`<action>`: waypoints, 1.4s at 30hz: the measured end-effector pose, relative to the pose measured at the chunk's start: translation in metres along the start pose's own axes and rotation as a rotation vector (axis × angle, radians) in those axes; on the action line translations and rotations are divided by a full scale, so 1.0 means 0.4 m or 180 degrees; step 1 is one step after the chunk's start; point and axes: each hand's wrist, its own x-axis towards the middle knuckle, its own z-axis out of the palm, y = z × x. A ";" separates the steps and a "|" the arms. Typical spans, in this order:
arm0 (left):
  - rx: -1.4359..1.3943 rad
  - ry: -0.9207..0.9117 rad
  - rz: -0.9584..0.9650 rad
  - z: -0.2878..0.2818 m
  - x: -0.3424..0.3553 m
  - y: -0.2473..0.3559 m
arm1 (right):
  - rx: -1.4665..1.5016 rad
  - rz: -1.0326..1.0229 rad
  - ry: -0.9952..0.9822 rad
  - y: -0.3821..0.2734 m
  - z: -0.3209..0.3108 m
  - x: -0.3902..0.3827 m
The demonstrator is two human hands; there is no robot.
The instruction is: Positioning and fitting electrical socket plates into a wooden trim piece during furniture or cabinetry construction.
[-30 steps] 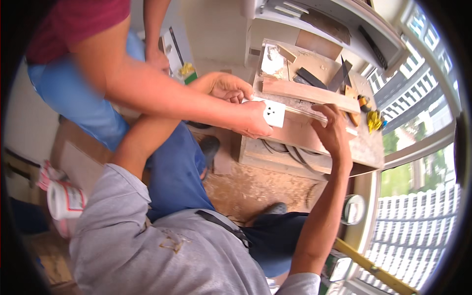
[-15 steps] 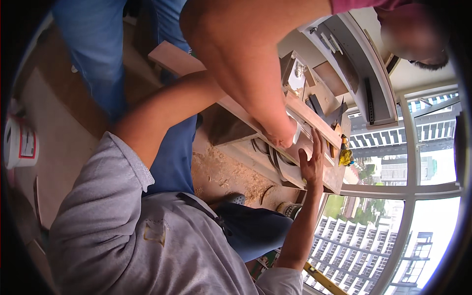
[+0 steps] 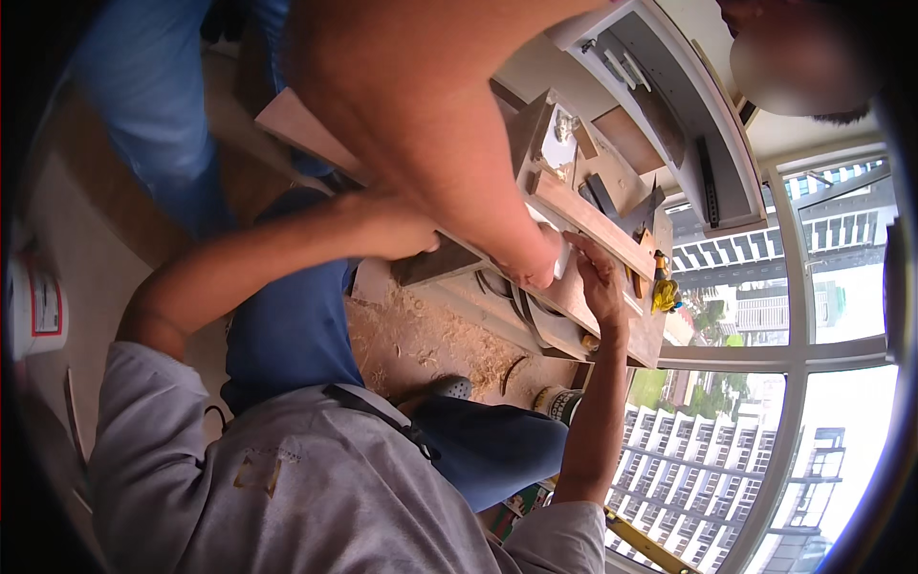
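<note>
My left hand (image 3: 409,232) is at the near side of a long wooden board (image 3: 304,132), beneath a co-worker's arm (image 3: 430,124). Its fingers look curled; what they hold, if anything, is hidden. Over the workbench (image 3: 643,337), my right hand (image 3: 601,277) has its index finger stretched out and the others bent, with nothing visible in it. Beside its fingertips, the co-worker's hand (image 3: 537,260) is closed at a small white piece (image 3: 564,256). A wooden strip (image 3: 595,225) lies just beyond both hands.
A saw (image 3: 650,206) and a yellow bundle (image 3: 666,297) are at the bench's window side. Wood shavings (image 3: 411,330) cover the floor near my legs. A white bucket (image 3: 43,306) stands at far left, and a yellow spirit level (image 3: 645,545) leans by the windows.
My left hand has drawn back along the board and come into view under the co-worker's arm. My right hand has gone from spread fingers to a pointing shape, nearer the white piece.
</note>
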 end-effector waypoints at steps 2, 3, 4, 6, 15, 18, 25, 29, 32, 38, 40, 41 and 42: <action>0.2033 0.0980 0.1450 0.052 -0.001 -0.143 | 0.0207 -0.0145 0.0050 -0.008 0.011 0.013; 0.2084 0.0873 0.1525 0.063 0.029 -0.132 | 0.0447 -0.0191 0.0166 0.022 0.014 -0.018; 0.2597 0.1156 0.1626 0.054 0.031 -0.135 | 0.0462 -0.0191 0.0176 0.019 0.019 -0.013; 0.3610 0.1725 0.1836 0.038 0.046 -0.136 | 0.0137 -0.0553 0.0292 0.014 0.024 -0.007; 0.0987 0.0621 0.0866 0.016 0.066 -0.098 | 0.0365 -0.0631 0.0597 0.039 0.065 0.025; 0.1316 0.0746 0.1021 0.011 0.074 -0.029 | 0.0295 -0.0476 0.0554 0.092 0.024 0.037; 0.1945 0.0212 0.0758 -0.064 0.143 -0.006 | 0.1192 0.0175 -0.0253 0.084 -0.016 0.136; 0.2092 -0.0228 0.0633 -0.092 0.183 0.000 | 0.0957 0.0493 -0.0430 0.070 -0.035 0.157; 0.2138 -0.0208 0.0663 -0.087 0.226 -0.016 | 0.1195 0.0443 -0.0527 0.079 -0.045 0.162; 0.2338 -0.0411 0.0589 -0.098 0.236 0.018 | 0.1243 0.0635 -0.0385 0.128 -0.042 0.144; 0.2297 -0.0370 0.0448 -0.102 0.224 0.019 | 0.1318 0.0713 -0.0299 0.112 -0.042 0.145; 0.2209 -0.0388 0.0399 -0.103 0.221 0.010 | 0.0883 0.0583 -0.0144 0.078 -0.030 0.143; 0.2250 -0.0425 0.0417 -0.106 0.217 -0.001 | 0.0449 0.0461 0.0012 0.046 -0.019 0.142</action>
